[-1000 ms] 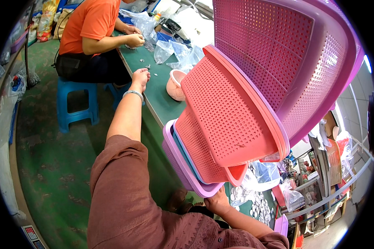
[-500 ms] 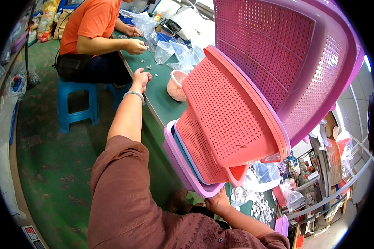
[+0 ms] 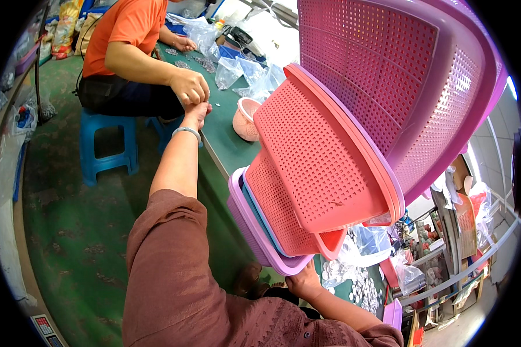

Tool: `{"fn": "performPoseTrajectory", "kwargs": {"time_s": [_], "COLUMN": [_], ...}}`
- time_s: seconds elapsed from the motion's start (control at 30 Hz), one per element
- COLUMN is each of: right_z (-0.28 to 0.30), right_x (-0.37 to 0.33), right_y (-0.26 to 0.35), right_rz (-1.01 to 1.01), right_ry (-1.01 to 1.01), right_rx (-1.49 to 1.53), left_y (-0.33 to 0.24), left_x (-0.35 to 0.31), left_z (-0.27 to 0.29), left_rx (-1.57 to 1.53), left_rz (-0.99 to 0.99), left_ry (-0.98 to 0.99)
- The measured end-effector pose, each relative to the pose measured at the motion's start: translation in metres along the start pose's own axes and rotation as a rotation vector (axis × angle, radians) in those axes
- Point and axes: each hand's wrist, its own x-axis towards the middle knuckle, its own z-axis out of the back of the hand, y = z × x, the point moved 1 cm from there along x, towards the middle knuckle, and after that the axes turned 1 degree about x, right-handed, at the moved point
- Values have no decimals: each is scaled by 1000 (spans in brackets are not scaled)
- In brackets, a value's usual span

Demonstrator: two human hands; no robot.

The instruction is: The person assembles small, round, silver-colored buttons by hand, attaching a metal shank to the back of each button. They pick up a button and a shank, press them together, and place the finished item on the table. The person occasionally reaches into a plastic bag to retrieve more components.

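My left hand (image 3: 196,115) reaches forward over the near edge of the green table, a bangle on its wrist. Its fingers look curled and are partly covered by a co-worker's hand (image 3: 189,87), which meets it from above. Whatever lies between the two hands is hidden. Low in the picture, my right hand (image 3: 304,282) is closed on the rim of a light purple basket (image 3: 246,228), the outermost of a tilted nested stack. Inside it sit a blue basket (image 3: 263,216) and coral perforated baskets (image 3: 330,162). Large magenta-purple baskets (image 3: 382,75) lean behind them.
A pink cup-shaped basket (image 3: 246,121) stands on the green table (image 3: 228,104), near clear plastic bags (image 3: 252,75). Small shiny pieces (image 3: 364,289) lie at the right. The co-worker in orange sits on a blue stool (image 3: 107,141) to the left.
The co-worker's nearer hand has moved from over the table toward me and down onto my left hand. My arms and the basket stack look unchanged.
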Motion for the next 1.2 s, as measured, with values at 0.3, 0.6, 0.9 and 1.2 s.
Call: {"fn": "performPoseTrajectory", "kwargs": {"time_s": [0.3,0.6,0.9,1.2], "right_z": [1,14,29,6], "right_x": [2,5,0,-13], "right_y": [1,8,6,-2], "right_rz": [-5,9,-21,-9], "right_ry": [-14,-94,-137,-213], "right_rx": [13,-3,98,70], "left_y": [4,-5,-27,55], "left_x": [1,-10,-101,-422], "left_z": [3,1,107,188], "left_rx": [-68,-8,106,494], "left_rz": [-50,-40,60,1095], "left_ry": [16,-33,-20,99]}}
